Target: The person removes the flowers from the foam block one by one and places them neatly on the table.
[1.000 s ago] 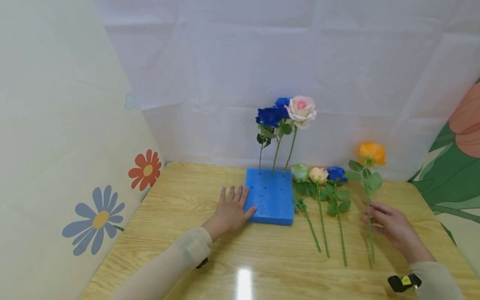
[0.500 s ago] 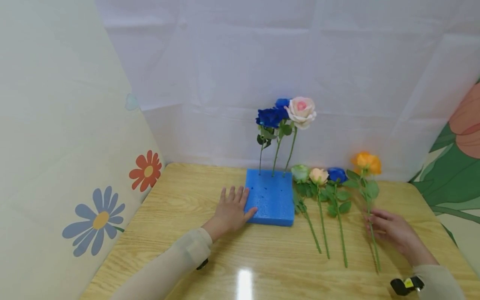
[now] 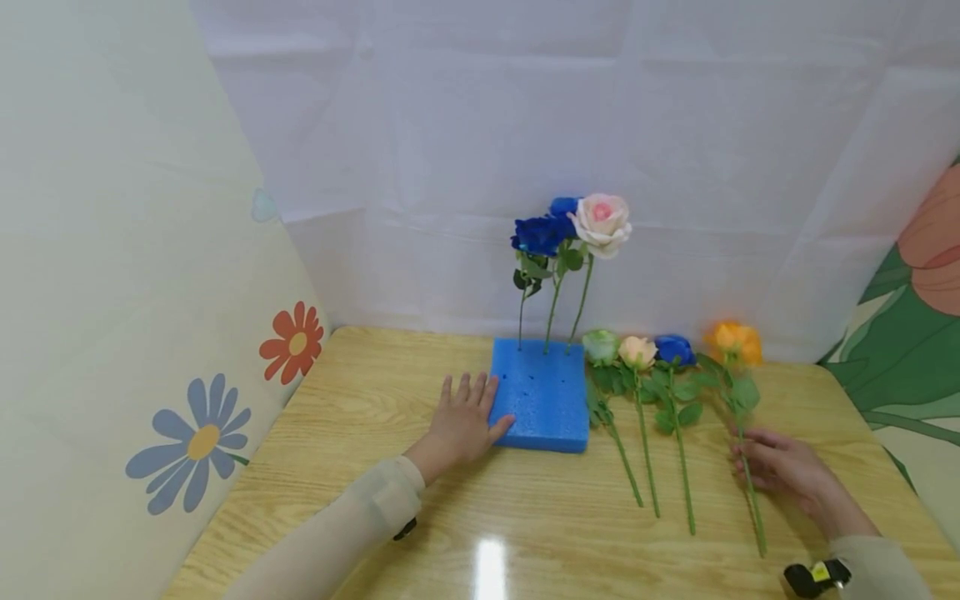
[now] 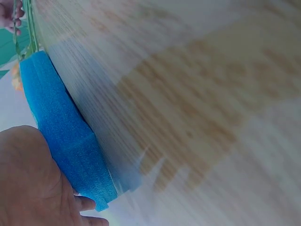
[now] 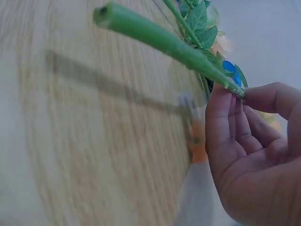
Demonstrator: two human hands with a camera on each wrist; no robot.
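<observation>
My left hand lies with straight, spread fingers at the left edge of a blue foam block, its thumb over the near corner. In the left wrist view, the palm sits against the side of the foam block. Two dark blue roses and a pale pink rose stand upright in holes along the block's back. At the right, my right hand pinches the stem of an orange rose between thumb and fingers. In the right wrist view, the cut end of its green stem points towards the camera, raised over the table.
Between block and right hand lie a green rose, a peach rose and a blue rose, stems towards me. More holes dot the foam. A white cloth hangs behind the wooden table.
My right hand has moved slightly down with the orange rose; its bloom sinks towards the table and its stem end swings nearer to me and right. The left hand stays in place.
</observation>
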